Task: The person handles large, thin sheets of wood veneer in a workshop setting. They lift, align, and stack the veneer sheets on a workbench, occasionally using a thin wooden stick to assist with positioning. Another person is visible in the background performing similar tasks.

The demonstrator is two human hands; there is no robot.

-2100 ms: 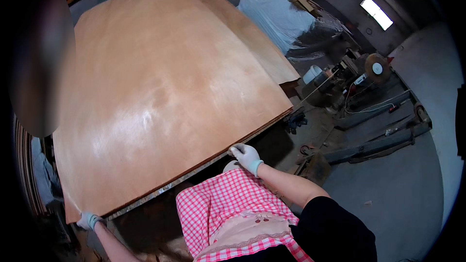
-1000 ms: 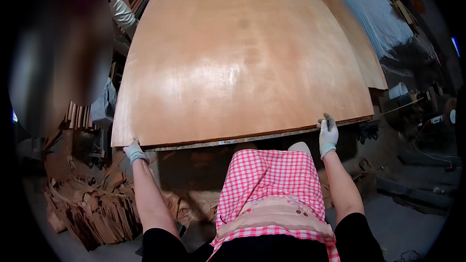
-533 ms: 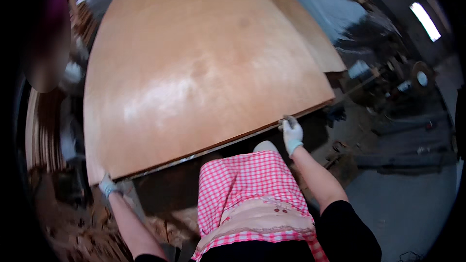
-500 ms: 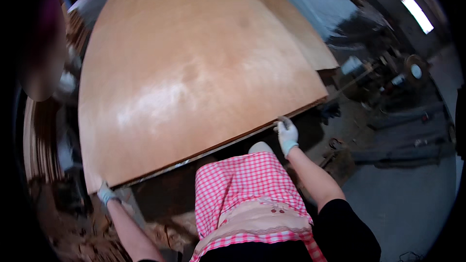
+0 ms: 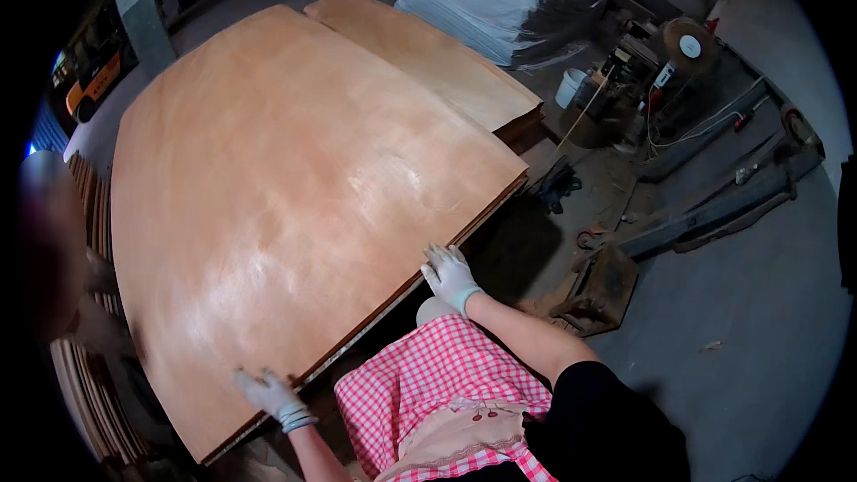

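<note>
A large, glossy tan plywood sheet (image 5: 268, 214) lies on top of a stack in front of me. Its layered dark edge runs diagonally, close to my apron. My left hand (image 5: 270, 395), in a white glove, rests on the sheet near its front edge with the fingers apart. Farther right along that edge, my gloved right hand (image 5: 449, 278) lies with its fingers spread over the rim of the wood. Neither hand is wrapped round anything that I can see.
A second plywood stack (image 5: 428, 62) stands behind, with a plastic-wrapped pile (image 5: 473, 0) beyond. To the right are a white bucket (image 5: 569, 87) and a low metal frame (image 5: 714, 205). A blurred person (image 5: 58, 250) is at the left. An orange forklift (image 5: 94, 85) stands far left.
My left hand has left the sheet's near left corner and moved right along the edge, onto the top face. The view has turned, and my right hand stays at the edge.
</note>
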